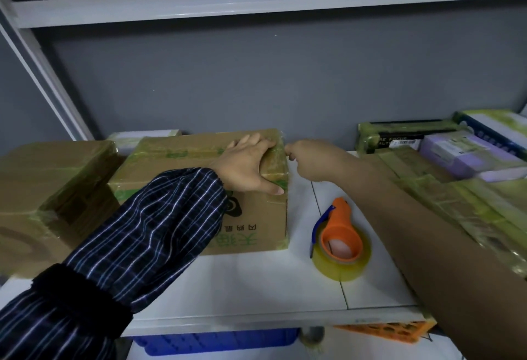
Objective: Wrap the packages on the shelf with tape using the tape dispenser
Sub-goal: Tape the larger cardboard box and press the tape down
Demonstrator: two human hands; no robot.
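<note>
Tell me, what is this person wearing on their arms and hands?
The left sleeve is dark navy crossed with pale plaid lines, gathered at the wrist, with a black fuzzy band higher up. The right arm is bare, with no sleeve in view. The left hand and right hand are ungloved.

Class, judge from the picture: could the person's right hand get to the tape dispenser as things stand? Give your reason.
Probably yes. The tape dispenser lies on bare shelf, nothing over it, nearer the person than the right hand, which need only draw back.
</note>
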